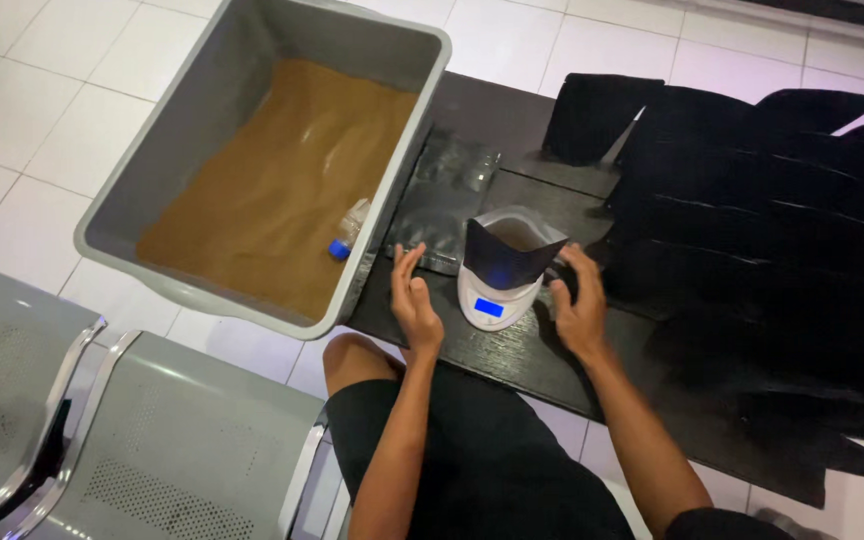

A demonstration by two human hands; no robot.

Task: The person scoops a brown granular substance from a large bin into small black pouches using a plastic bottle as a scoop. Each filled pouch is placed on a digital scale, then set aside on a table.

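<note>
Black pouch [514,250], mouth open, stands on a small white scale [492,300] at frame centre, on a dark table [512,350]. Left hand [415,300] open, fingers spread, just left of the scale, holding nothing. Right hand [580,305] open, just right of the pouch; contact unclear. Clear bags [447,200] lie behind. Grey tub [152,180] of brown powder [282,190], upper left, holds a scoop bottle [349,228]. Black pouches [752,200] piled right. Grey chairs [152,440] lower left.

Open hands [415,300] flanking pouch [512,250] on scale [490,305]
</note>
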